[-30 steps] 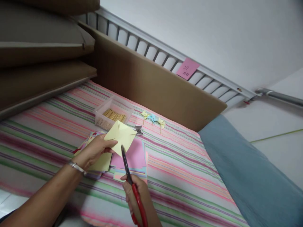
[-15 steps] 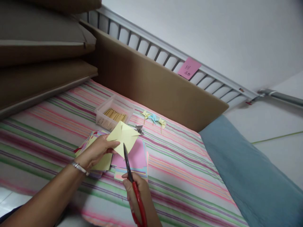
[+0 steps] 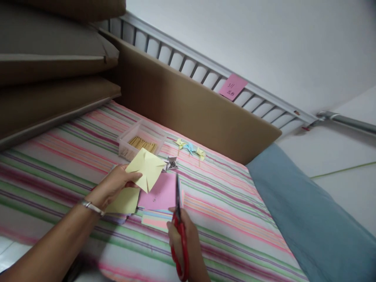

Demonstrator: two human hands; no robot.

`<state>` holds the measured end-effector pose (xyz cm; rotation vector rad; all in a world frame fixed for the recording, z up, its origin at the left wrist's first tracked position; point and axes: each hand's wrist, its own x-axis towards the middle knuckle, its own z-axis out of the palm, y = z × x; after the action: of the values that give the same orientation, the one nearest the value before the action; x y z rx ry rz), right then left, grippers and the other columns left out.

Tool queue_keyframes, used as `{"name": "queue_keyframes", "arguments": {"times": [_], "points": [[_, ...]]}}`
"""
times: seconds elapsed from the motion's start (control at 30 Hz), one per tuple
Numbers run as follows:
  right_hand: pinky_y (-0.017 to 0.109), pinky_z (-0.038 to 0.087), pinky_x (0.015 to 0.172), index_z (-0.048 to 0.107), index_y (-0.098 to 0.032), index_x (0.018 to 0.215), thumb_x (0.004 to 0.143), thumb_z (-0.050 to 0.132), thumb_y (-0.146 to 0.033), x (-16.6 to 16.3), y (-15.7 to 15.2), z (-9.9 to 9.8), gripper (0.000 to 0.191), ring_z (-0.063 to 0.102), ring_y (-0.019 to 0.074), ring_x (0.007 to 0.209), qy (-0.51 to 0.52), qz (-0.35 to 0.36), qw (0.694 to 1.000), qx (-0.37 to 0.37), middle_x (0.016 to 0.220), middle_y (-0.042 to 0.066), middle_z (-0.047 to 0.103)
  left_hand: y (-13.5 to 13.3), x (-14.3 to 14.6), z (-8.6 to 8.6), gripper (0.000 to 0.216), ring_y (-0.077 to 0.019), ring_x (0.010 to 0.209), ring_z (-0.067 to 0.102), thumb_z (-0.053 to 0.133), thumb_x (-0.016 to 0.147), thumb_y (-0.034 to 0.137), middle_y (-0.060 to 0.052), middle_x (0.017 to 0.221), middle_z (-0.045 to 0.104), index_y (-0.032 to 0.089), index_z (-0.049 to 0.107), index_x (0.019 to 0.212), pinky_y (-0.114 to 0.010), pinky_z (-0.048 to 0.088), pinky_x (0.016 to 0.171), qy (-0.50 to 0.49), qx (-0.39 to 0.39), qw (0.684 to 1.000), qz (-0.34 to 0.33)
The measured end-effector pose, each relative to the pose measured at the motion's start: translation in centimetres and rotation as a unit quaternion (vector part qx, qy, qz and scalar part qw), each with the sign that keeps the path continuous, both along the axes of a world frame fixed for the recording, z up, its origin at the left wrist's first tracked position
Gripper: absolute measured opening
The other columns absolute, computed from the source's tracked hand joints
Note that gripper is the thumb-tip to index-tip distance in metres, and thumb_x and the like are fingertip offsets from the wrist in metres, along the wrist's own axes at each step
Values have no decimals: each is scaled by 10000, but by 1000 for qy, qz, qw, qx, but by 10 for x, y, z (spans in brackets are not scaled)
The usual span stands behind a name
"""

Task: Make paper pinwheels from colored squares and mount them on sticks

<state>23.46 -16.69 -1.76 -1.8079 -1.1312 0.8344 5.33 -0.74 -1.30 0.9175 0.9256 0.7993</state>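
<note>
My left hand point(image 3: 122, 181) pinches a pale yellow paper square point(image 3: 148, 166) by its left corner, and slits run in from the square's corners. My right hand point(image 3: 183, 231) is closed on red-handled scissors point(image 3: 182, 243), whose dark blades point away from me and look shut, apart from the paper. Below the held square lies a pink sheet point(image 3: 161, 194) on top of other coloured paper point(image 3: 155, 220). Under my left wrist is a stack of coloured squares with a yellow sheet point(image 3: 126, 201) on top, partly hidden by my hand.
A clear plastic box point(image 3: 125, 147) of short wooden sticks point(image 3: 142, 144) stands beyond my left hand, beside a small open box point(image 3: 171, 163). Three small paper pinwheels point(image 3: 190, 147) lie further back. Cardboard point(image 3: 199, 113) lines the far side; stacked brown bundles point(image 3: 58, 98) stand at left.
The scissors have moved right, away from the paper, and a slit now shows at the square's near corner. My left hand has shifted slightly left with the paper.
</note>
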Motion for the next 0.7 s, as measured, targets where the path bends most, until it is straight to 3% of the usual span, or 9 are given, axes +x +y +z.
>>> {"name": "queue_keyframes", "arguments": {"times": [0.1, 0.17, 0.27, 0.37, 0.53, 0.7], "points": [[289, 475, 659, 506, -215, 1142, 751, 590, -245, 20, 5, -2, 401, 590, 167, 708, 40, -11, 997, 72, 845, 29, 623, -7, 6, -1, 260, -178, 551, 620, 749, 565, 248, -58, 673, 708, 123, 690, 786, -246, 445, 510, 26, -2, 997, -77], [317, 475, 767, 485, -221, 1145, 731, 631, -260, 29, 9, -2, 441, 597, 191, 884, 62, -1, 992, 114, 1021, 67, 615, -15, 13, -1, 202, -159, 469, 577, 733, 566, 232, -43, 585, 680, 122, 688, 729, -235, 411, 465, 43, -3, 989, -139], [270, 481, 603, 476, -213, 1110, 735, 627, -293, 34, 15, -3, 412, 604, 165, 735, 121, 3, 985, 120, 897, 34, 606, -27, 24, -3, 159, -149, 441, 550, 721, 554, 201, -36, 553, 666, 125, 686, 690, -225, 384, 444, 60, 6, 977, -205], [209, 397, 454, 475, -205, 1092, 715, 629, -281, 33, 18, -5, 415, 523, 112, 538, 161, 20, 982, 93, 715, -31, 549, -34, 32, -6, 141, -148, 472, 558, 700, 574, 181, -35, 585, 676, 130, 700, 705, -221, 389, 455, 50, 10, 965, -257], [182, 314, 390, 504, -202, 1011, 685, 630, -236, 31, 18, -2, 351, 389, 63, 418, 169, 34, 983, 67, 626, -72, 502, -33, 34, -7, 185, -138, 506, 571, 727, 589, 173, -45, 643, 697, 128, 711, 767, -207, 406, 460, 23, -14, 966, -257], [208, 413, 530, 506, -199, 993, 742, 596, -239, 23, 18, 2, 270, 496, 98, 570, 198, -25, 968, 153, 700, -44, 523, -43, 43, -2, 259, -192, 721, 652, 709, 692, 279, -86, 843, 727, 149, 704, 916, -277, 506, 662, -126, -59, 971, -193]]}}
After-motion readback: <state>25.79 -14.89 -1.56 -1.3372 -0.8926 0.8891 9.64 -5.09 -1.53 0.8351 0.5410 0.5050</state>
